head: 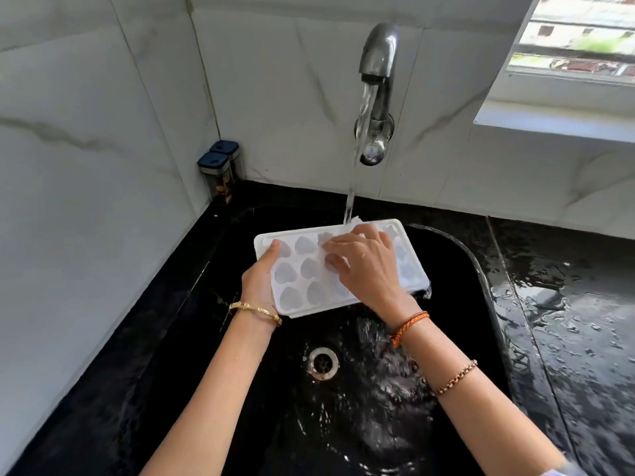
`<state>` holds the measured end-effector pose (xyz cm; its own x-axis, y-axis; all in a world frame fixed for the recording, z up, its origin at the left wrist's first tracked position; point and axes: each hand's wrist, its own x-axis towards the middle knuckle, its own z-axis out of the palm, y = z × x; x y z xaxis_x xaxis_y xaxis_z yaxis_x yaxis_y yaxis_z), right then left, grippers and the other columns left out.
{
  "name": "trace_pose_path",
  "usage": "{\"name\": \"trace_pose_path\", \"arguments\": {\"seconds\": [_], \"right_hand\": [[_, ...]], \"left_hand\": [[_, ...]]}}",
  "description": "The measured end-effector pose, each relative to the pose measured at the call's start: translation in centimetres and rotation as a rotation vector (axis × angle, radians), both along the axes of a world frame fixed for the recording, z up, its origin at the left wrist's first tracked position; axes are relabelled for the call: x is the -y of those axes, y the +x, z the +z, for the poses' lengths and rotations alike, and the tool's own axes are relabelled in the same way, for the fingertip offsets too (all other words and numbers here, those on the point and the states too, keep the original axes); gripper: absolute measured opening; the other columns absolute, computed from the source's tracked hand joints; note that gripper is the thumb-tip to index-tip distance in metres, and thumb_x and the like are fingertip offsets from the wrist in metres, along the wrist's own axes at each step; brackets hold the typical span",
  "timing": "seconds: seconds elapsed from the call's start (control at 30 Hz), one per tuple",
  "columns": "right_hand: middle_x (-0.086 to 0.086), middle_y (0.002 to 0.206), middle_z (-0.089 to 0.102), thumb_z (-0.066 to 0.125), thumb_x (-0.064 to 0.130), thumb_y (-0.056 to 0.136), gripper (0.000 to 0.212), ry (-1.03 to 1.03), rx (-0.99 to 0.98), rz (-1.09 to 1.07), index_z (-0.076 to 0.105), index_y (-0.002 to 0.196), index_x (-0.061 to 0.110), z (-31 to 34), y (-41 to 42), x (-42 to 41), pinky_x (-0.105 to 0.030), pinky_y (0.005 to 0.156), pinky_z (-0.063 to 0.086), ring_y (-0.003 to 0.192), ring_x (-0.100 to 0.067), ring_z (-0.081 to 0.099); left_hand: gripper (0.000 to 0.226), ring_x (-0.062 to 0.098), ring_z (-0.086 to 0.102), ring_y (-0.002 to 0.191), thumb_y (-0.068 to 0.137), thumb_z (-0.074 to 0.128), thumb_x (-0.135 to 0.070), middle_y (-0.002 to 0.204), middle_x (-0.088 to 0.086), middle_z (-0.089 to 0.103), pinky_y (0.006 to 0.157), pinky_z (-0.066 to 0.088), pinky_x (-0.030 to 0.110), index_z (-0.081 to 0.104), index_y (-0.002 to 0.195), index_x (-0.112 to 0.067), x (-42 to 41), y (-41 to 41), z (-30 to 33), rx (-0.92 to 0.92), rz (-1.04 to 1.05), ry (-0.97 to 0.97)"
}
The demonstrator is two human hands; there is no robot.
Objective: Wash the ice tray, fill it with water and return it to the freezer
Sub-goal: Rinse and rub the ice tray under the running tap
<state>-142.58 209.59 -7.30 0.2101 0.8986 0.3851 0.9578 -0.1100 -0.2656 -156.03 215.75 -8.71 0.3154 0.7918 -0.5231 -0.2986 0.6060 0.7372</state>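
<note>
A white ice tray (302, 266) with heart-shaped cells is held over the black sink (481, 269), tilted a little toward me. My left hand (259, 280) grips its left edge, thumb on the rim. My right hand (364, 266) lies flat on top of the cells, fingers spread and pressed into them. Water runs from the steel tap (379, 60) in a stream (352, 194) that lands on the tray's far edge just beyond my right fingers. Water spills off the tray's right corner.
The sink drain (323, 363) lies below the tray, with water splashing around it. Two dark-lidded jars (220, 173) stand in the back left corner. The black counter (577, 321) on the right is wet. A window sill (556, 121) juts out at upper right.
</note>
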Motion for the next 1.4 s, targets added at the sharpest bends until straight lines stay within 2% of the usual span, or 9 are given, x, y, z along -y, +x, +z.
{"name": "trace_pose_path", "arguments": {"seconds": [0.13, 0.3, 0.47, 0.6, 0.73, 0.93, 1.07, 1.3, 1.4], "right_hand": [[0.003, 0.101, 0.067, 0.055, 0.021, 0.087, 0.014, -0.141, 0.068, 0.085, 0.065, 0.095, 0.016, 0.1, 0.7, -0.2, -0.028, 0.087, 0.021, 0.114, -0.022, 0.043], [-0.001, 0.063, 0.055, 0.073, 0.022, 0.069, 0.005, 0.042, 0.077, -0.094, 0.076, 0.072, 0.02, 1.1, 1.0, 0.1, -0.025, 0.071, 0.018, 0.081, -0.021, 0.055], [0.003, 0.089, 0.068, 0.061, 0.02, 0.08, 0.012, -0.123, 0.125, -0.007, 0.071, 0.083, 0.016, 1.1, 1.3, -0.3, -0.027, 0.082, 0.02, 0.108, -0.018, 0.046], [-0.007, 0.079, 0.064, 0.059, 0.015, 0.074, 0.012, -0.096, 0.124, -0.066, 0.071, 0.074, 0.011, 1.1, 1.3, 0.0, -0.028, 0.079, 0.023, 0.096, -0.02, 0.051], [-0.006, 0.065, 0.059, 0.071, 0.016, 0.068, 0.006, 0.046, 0.061, -0.18, 0.074, 0.065, 0.012, 1.5, 1.3, 0.3, -0.027, 0.075, 0.024, 0.075, -0.023, 0.056], [0.0, 0.072, 0.058, 0.059, 0.012, 0.075, 0.009, -0.192, 0.113, 0.016, 0.066, 0.069, 0.011, 1.3, 1.1, 0.0, -0.029, 0.08, 0.024, 0.103, -0.023, 0.049], [0.002, 0.06, 0.056, 0.068, 0.015, 0.071, 0.007, 0.001, 0.037, -0.111, 0.074, 0.072, 0.016, 1.6, 1.3, 0.3, -0.025, 0.076, 0.02, 0.086, -0.022, 0.053], [0.002, 0.113, 0.067, 0.061, 0.017, 0.084, 0.029, -0.102, 0.05, 0.008, 0.065, 0.112, 0.019, 0.7, 0.8, 0.2, -0.028, 0.088, 0.02, 0.117, -0.022, 0.043], [-0.008, 0.094, 0.073, 0.065, -0.003, 0.074, 0.03, 0.09, -0.04, -0.005, 0.07, 0.102, 0.009, 0.4, -0.7, 0.9, -0.035, 0.085, 0.037, 0.102, -0.027, 0.06]], "left_hand": [[0.048, 0.039, 0.059, 0.105, 0.087, 0.058, -0.035, 0.122, 0.024, 0.06, 0.096, 0.047, 0.051, 0.059, 0.12, -0.001, 0.3, 0.0, -0.1, -0.026, -0.037, 0.005], [0.049, 0.039, 0.059, 0.105, 0.087, 0.058, -0.034, 0.123, 0.023, 0.06, 0.093, 0.048, 0.05, 0.058, 0.122, 0.0, 0.7, 0.4, 0.1, -0.019, -0.044, -0.006], [0.048, 0.041, 0.057, 0.112, 0.088, 0.057, -0.033, 0.124, 0.025, 0.059, 0.099, 0.044, 0.053, 0.057, 0.123, 0.0, 0.4, 0.9, 0.8, 0.0, -0.043, 0.022], [0.048, 0.041, 0.057, 0.112, 0.088, 0.057, -0.033, 0.123, 0.024, 0.06, 0.098, 0.045, 0.053, 0.057, 0.122, 0.001, 0.6, 1.1, 0.8, -0.013, -0.062, 0.032], [0.046, 0.033, 0.064, 0.091, 0.086, 0.059, -0.035, 0.115, 0.021, 0.063, 0.08, 0.053, 0.043, 0.06, 0.118, -0.002, 0.5, 0.8, 0.8, -0.033, -0.07, 0.057], [0.048, 0.036, 0.06, 0.1, 0.087, 0.058, -0.035, 0.123, 0.023, 0.06, 0.091, 0.049, 0.049, 0.059, 0.121, -0.001, 0.6, 0.8, 0.5, -0.02, -0.075, 0.031], [0.045, 0.037, 0.062, 0.103, 0.086, 0.059, -0.036, 0.122, 0.021, 0.062, 0.088, 0.051, 0.048, 0.06, 0.118, -0.004, 0.6, 0.5, 0.4, -0.02, -0.072, 0.034], [0.053, 0.039, 0.058, 0.114, 0.086, 0.058, -0.04, 0.125, 0.021, 0.06, 0.096, 0.047, 0.051, 0.057, 0.124, -0.003, 0.5, 0.5, 0.4, -0.024, -0.067, 0.031], [0.055, 0.039, 0.058, 0.114, 0.086, 0.057, -0.043, 0.124, 0.022, 0.06, 0.098, 0.046, 0.052, 0.057, 0.124, -0.003, 0.5, 0.7, 0.7, -0.019, -0.073, 0.036]]}}
